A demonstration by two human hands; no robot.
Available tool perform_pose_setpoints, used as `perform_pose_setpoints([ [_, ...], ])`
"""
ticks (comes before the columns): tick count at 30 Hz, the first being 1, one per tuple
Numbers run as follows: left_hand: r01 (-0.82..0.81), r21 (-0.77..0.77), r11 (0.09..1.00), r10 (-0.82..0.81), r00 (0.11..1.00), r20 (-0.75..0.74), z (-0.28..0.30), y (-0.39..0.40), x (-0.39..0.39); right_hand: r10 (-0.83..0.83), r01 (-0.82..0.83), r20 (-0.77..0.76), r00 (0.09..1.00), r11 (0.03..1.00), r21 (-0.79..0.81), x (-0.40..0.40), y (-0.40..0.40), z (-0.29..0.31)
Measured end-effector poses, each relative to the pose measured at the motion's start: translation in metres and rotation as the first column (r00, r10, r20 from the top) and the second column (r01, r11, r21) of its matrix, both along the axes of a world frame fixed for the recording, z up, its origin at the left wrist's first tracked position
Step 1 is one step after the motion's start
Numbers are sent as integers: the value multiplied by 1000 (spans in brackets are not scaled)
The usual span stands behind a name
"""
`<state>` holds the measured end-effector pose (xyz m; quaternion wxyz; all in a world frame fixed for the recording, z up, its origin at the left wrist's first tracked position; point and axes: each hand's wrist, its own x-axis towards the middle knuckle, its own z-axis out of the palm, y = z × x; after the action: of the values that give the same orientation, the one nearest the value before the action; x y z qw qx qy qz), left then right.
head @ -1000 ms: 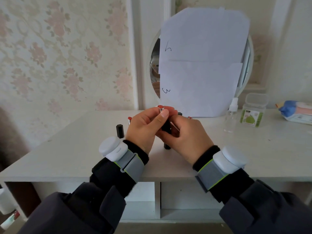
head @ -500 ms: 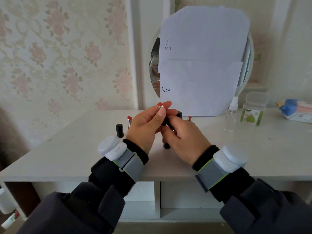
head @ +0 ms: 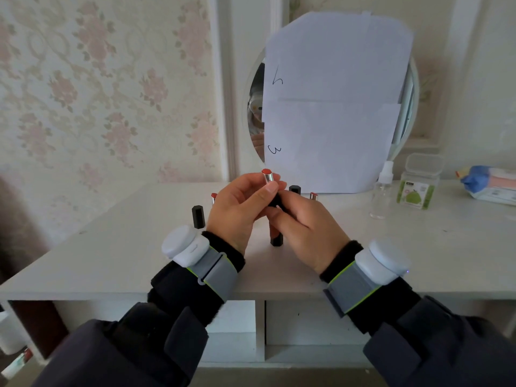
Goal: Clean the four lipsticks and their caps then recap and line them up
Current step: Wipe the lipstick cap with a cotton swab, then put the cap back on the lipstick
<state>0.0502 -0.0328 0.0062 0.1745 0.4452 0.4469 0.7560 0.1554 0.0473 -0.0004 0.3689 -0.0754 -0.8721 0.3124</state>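
My left hand (head: 237, 210) pinches an uncapped lipstick (head: 267, 175) by its silver collar, red tip up, above the white table (head: 111, 255). My right hand (head: 304, 233) grips the black base of that same lipstick from the right. A black piece (head: 276, 239) stands on the table under my hands, partly hidden. A black cap (head: 198, 217) stands at the left. Behind my left hand stands another uncapped lipstick (head: 213, 198). A second black cap (head: 294, 189) and a third uncapped lipstick (head: 313, 196) stand behind my right hand.
A round mirror (head: 255, 113) covered with white paper (head: 332, 101) leans at the back. A clear spray bottle (head: 382, 191), a green-labelled plastic box (head: 418, 181) and a pack of wipes (head: 491, 185) sit at the right. Open shelves lie under the tabletop.
Both hands have lifted the lipstick a little higher. My right fingers have shifted on its black base.
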Motion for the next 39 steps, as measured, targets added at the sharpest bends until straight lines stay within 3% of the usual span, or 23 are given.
perform_pose_setpoints([
  [16,11,-55,998,-12,1000,-16,-2,0,0,-10,10,-7,1000,999,-32,-1,6,-2],
  [25,-175,-40,984,171,982,-74,-1,-10,2,-113,113,-86,990,994,3,1,8,-1],
  [31,-403,-121,907,370,901,-227,-1,-19,4,-189,158,-314,930,980,-120,5,8,1],
  [35,-525,-226,820,408,815,-411,-5,-20,3,-200,163,-332,922,977,-135,7,9,3],
  [39,-560,-350,751,394,806,-442,-10,-19,-1,-201,177,-327,923,979,-101,7,11,1],
])
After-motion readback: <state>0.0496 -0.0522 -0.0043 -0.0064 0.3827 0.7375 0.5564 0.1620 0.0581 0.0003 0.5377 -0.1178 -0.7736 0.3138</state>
